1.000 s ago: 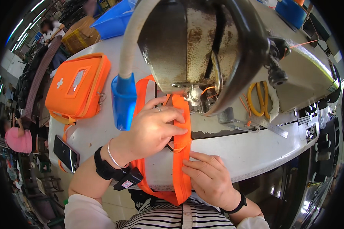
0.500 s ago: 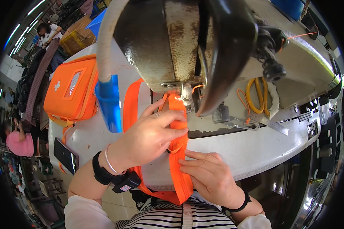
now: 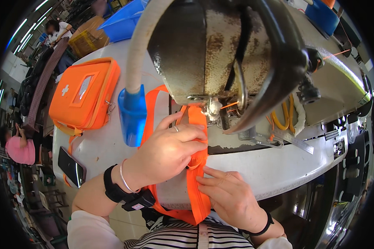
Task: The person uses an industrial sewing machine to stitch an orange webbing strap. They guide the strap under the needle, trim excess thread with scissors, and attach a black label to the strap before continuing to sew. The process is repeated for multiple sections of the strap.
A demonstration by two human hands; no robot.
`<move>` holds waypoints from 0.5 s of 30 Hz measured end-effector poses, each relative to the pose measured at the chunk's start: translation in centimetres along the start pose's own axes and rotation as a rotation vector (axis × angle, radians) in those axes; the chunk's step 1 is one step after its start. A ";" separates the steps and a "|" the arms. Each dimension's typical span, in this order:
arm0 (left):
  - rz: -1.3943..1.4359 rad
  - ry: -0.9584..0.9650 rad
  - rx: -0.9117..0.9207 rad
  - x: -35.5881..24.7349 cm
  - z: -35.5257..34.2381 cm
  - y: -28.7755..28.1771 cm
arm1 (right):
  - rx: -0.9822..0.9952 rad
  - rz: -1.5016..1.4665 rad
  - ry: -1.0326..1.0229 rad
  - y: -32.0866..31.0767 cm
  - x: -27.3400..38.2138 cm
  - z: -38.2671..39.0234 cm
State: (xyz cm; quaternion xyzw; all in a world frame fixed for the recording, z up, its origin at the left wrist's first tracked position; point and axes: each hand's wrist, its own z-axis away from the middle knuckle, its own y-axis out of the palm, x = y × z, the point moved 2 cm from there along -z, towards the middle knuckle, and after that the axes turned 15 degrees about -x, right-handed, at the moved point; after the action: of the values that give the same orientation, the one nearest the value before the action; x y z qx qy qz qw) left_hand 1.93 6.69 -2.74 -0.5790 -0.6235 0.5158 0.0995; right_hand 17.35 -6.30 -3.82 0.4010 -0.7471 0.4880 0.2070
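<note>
A long orange fabric strip [image 3: 199, 195], apparently with a zipper along it, runs from under the needle area of a sewing machine [image 3: 220, 54] toward my lap and loops back on the left. My left hand [image 3: 166, 151] presses and grips the strip just in front of the needle, fingers bent over it. A small loop of orange webbing [image 3: 193, 166] sticks out between my hands. Lower down, my right hand [image 3: 232, 195] holds the strip's right edge with its fingertips; its thumb is hidden. The machine head covers part of the stitching spot.
Left on the table stand an orange first-aid bag [image 3: 81, 95] and a phone [image 3: 72, 166]. A blue nozzle on a hose [image 3: 133, 118] hangs beside my left hand. Yellow-handled scissors [image 3: 283, 116] and a metal ruler [image 3: 299, 145] lie right. A blue bin [image 3: 122, 20] stands behind.
The viewpoint has shifted, so the machine head and hose appear farther right and more of the blue bin shows. Both hands keep nearly the same place on the strip.
</note>
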 end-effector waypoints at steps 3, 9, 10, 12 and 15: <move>-0.034 -0.002 -0.009 -0.1 0.1 0.0 | -0.010 0.036 -0.015 0.3 0.2 0.1; -0.068 0.011 -0.055 0.3 0.0 0.1 | -0.051 0.120 -0.037 1.0 0.5 -0.1; -0.070 0.007 -0.060 0.4 0.0 0.2 | -0.055 0.140 -0.041 1.1 0.6 -0.1; -0.081 0.018 -0.089 0.5 0.1 0.4 | -0.065 0.165 -0.044 1.2 0.7 -0.2; -0.078 0.027 -0.080 0.7 -0.1 0.4 | -0.075 0.184 -0.044 1.4 0.4 0.0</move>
State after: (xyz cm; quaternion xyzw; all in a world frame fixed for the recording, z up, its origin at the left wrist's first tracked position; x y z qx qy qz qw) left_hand 2.04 7.26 -3.38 -0.5649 -0.6642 0.4783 0.1047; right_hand 16.00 -6.18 -4.31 0.3333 -0.8028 0.4677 0.1601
